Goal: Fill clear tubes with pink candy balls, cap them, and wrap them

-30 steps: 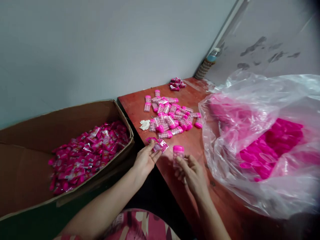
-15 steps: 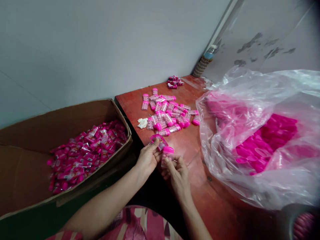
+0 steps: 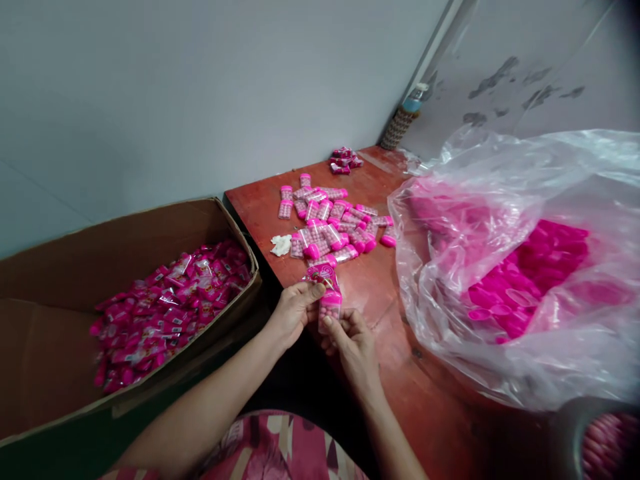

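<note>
Over the near edge of the red table, my left hand (image 3: 294,312) pinches a printed pink plastic wrapper (image 3: 321,272) between thumb and fingers. My right hand (image 3: 359,350) grips a small clear candy bottle (image 3: 329,313) with a pink cap and pink balls inside. The wrapper meets the bottle's cap end; whether it has slipped over the cap I cannot tell. Just beyond my hands lies a pile of similar capped candy bottles (image 3: 323,233), unwrapped, some standing and most lying down.
At left, a cardboard box (image 3: 235,227) holds many wrapped pink bottles (image 3: 170,313). A clear plastic bag (image 3: 425,320) with pink caps (image 3: 530,280) covers the table's right. Farther back are pink wrappers (image 3: 345,160) and a woven-covered bottle (image 3: 400,123). A candy container (image 3: 565,433) stands lower right.
The wrapper and the bottle's cap end have come together and line up. The bottle has turned more upright in my right hand. The whole view has shifted slightly.
</note>
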### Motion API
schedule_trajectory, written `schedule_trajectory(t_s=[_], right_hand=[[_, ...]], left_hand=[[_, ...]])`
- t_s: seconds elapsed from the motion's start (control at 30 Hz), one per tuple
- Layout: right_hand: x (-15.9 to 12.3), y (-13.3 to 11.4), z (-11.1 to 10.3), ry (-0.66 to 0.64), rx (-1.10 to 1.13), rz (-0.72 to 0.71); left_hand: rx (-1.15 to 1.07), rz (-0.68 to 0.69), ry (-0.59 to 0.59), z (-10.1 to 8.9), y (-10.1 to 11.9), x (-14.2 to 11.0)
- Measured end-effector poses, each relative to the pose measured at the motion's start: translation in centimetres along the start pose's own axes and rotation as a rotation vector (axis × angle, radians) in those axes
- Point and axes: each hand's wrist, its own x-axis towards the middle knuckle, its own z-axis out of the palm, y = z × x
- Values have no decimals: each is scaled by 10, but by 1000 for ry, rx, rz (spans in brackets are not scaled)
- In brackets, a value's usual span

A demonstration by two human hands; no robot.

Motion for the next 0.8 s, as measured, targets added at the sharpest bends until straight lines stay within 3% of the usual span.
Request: schedule_trajectory(t_s=[0.2,0.37,0.47,0.67,0.8], right_hand=[[-3,-1,-2,37,-113,-65],[0,-6,-3,-50,100,35],[1,-8,-1,-4,167,54],[-5,-3,-2,-4,200,9],[-12,-2,-4,39,140,-13]], left_hand=[[78,-52,-27,0,0,0],[200,-82,-122,1,7,-2],[265,-84,-158,0,8,-2],[132,-70,-38,-3,3,-1],[112,-92,-50,-4,1,-4]])
